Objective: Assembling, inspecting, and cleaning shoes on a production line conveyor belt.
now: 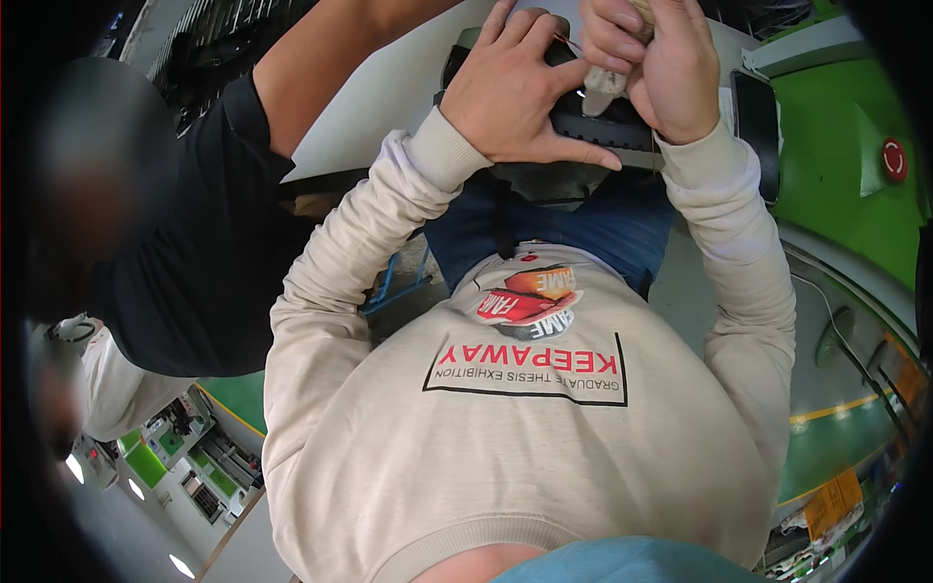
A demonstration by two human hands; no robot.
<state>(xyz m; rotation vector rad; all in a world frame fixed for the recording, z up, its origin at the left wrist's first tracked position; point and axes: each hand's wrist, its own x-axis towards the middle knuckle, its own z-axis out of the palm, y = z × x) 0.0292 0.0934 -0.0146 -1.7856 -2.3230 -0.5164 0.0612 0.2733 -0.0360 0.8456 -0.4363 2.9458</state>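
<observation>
At the far edge of the view, my left hand [515,92] lies with fingers and thumb spread over a black ridged part [607,134] on the table. My right hand [671,73] is wrapped around a cream-coloured, stained tool [604,85] with a blunt greyish tip pointing down at that part. I cannot make out the tool's exact kind. Thin reddish wires [567,39] show between the two hands. Much of the black part is hidden under my hands.
A co-worker's bare forearm [326,68] and black sleeve [194,243] reach across the white table [342,126] on my left. On the right lie a dark phone-like slab [756,112] and a green panel with a red stop button [894,159].
</observation>
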